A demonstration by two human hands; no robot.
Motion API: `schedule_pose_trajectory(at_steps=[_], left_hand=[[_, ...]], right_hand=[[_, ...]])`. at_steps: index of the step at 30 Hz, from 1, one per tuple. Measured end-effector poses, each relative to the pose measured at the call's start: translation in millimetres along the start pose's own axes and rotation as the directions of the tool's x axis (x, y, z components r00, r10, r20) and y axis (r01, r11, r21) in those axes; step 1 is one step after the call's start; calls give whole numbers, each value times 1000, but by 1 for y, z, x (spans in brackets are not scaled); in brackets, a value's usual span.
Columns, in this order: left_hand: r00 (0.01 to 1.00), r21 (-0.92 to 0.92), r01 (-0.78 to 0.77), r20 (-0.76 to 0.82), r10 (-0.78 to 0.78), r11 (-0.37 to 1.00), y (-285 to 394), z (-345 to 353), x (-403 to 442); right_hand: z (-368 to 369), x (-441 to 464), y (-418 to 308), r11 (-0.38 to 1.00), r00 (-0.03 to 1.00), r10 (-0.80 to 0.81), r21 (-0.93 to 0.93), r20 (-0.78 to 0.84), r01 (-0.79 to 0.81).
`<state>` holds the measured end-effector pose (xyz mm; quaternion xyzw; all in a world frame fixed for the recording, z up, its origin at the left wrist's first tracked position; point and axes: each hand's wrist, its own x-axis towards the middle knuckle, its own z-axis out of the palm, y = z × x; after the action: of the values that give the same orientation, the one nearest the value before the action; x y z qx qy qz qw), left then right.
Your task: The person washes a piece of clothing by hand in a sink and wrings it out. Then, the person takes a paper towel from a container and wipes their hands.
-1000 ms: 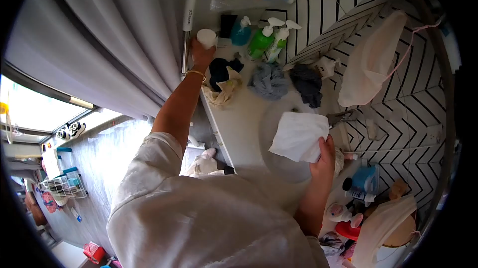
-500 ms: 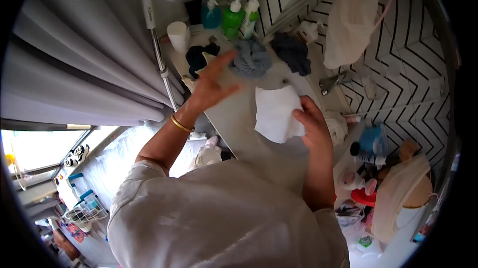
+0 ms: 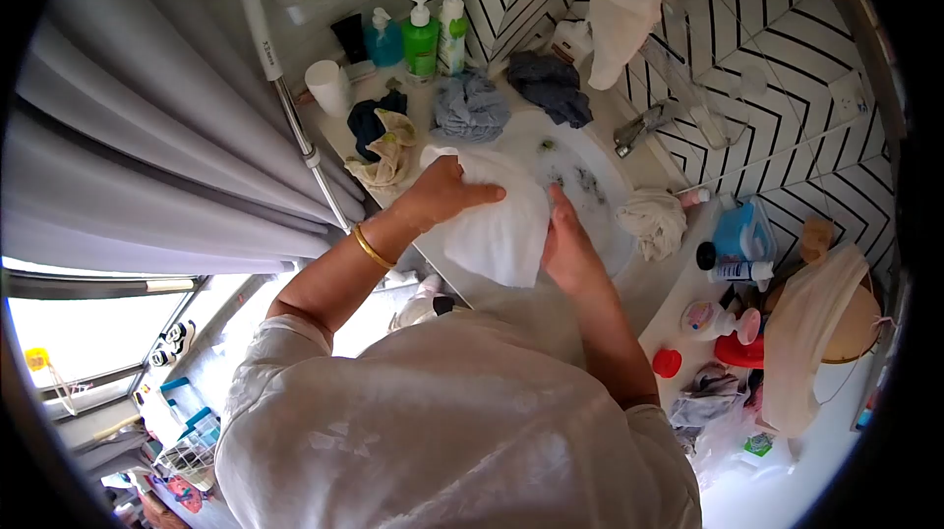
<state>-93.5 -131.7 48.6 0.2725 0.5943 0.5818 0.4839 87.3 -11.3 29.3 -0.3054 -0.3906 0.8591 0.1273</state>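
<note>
A white cloth [image 3: 497, 234] hangs between my two hands, over the counter's front edge and the near side of the white sink [image 3: 615, 170]. My left hand [image 3: 438, 197], with a gold bangle at its wrist, grips the cloth's left side, thumb on top. On the right edge of the cloth, my right hand [image 3: 572, 246] is closed with its fingers partly behind it. Dark specks lie in the sink near the drain. Behind the cloth are a grey-blue cloth [image 3: 470, 108], a dark grey cloth [image 3: 551, 87] and a beige cloth [image 3: 385, 150] with a navy one.
Along the back stand a white cup [image 3: 328, 88], a blue bottle [image 3: 383, 40] and a green pump bottle [image 3: 420, 42]. The faucet [image 3: 644, 128] is right of the sink, near a crumpled cream cloth [image 3: 653, 222]. A metal pole [image 3: 295, 121] leans at the left by the curtain.
My left hand has let go of the white cup, come back toward me and taken hold of the white cloth. The cloth has moved left, and the view has shifted.
</note>
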Motion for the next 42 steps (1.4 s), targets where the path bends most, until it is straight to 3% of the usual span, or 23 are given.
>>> schedule_pose_trajectory(at_steps=[2, 5, 10, 11, 13, 14, 16, 17, 18, 19, 20, 24, 27, 28, 29, 30, 31, 32, 34, 36, 37, 40, 42], left_hand=[[1000, 67, 15, 18, -16, 998, 0, 2, -3], [995, 90, -54, 87, 46, 995, -15, 4, -4], [989, 113, -82, 134, 66, 990, -4, 8, -21], [989, 261, -61, 144, 24, 963, -1, 7, -24], [988, 538, -23, 143, -64, 843, 5, -2, -26], [996, 548, -70, 85, 28, 834, 0, -6, -28], [976, 575, -160, -27, 215, 802, -14, -9, -31], [950, 566, -249, -15, 312, 786, -14, -5, -35], [914, 555, -336, -3, 406, 761, -13, 2, -39], [869, 543, -419, 7, 495, 728, -12, 8, -41], [897, 449, -411, 42, 441, 794, -11, 12, -40], [969, -103, -182, 149, 196, 978, 12, 32, -43], [958, -168, -8, 282, 56, 986, 36, 32, -58], [913, -212, -185, 324, 248, 960, 52, 35, -70], [903, -288, -186, 325, 279, 939, 69, 41, -85], [931, -374, -48, 320, 177, 926, 98, 51, -106], [916, -396, -184, 264, 303, 900, 104, 59, -117], [666, -716, -283, 332, 668, 638, 103, 77, -105], [403, -951, -237, 89, 911, 198, 103, 108, -98], [562, -950, -308, -141, 815, 47, 101, 144, -147], [581, -938, -344, -180, 794, 40, 101, 155, -156], [594, -922, -387, -228, 771, 26, 102, 176, -145], [612, -920, -392, -250, 750, 13, 99, 185, -138]], right_hand=[[14, -4, 9, 988, 989, -149, 34, 4, 149], [2, 1, -2, 973, 986, -116, -184, 120, 137], [3, -6, -12, 878, 992, -21, -473, 121, 76], [2, -9, -14, 836, 995, 14, -548, 103, 45], [-4, -10, -8, 618, 929, -331, -707, 163, 344], [-6, -11, -6, 459, 848, -483, -762, 219, 458], [-4, -15, -13, 300, 762, -572, -787, 304, 540], [2, -22, -20, 354, 780, -557, -767, 287, 535], [8, -28, -26, 406, 797, -540, -746, 270, 528], [20, -38, -35, 580, 870, -449, -674, 203, 457], [28, -47, -42, 731, 930, -337, -581, 148, 358], [28, -66, -61, 861, 966, -201, -442, 161, 252], [43, -89, -81, 959, 986, -140, -235, 90, 158], [45, -98, -90, 957, 990, -135, -253, 40, 141], [59, -115, -98, 956, 986, -167, -243, 20, 167], [73, -132, -106, 953, 980, -198, -234, 0, 193], [84, -146, -112, 933, 964, -264, -244, 29, 263], [91, -156, -113, 904, 928, -358, -211, 99, 372], [98, -168, -105, 819, 785, -544, -19, 296, 574], [105, -167, -92, 750, 617, -653, 263, 440, 607], [111, -163, -83, 726, 547, -687, 422, 479, 542], [127, -151, -60, 632, 401, -749, 749, 527, 198], [141, -145, -42, 518, 321, -792, 850, 519, -96]])
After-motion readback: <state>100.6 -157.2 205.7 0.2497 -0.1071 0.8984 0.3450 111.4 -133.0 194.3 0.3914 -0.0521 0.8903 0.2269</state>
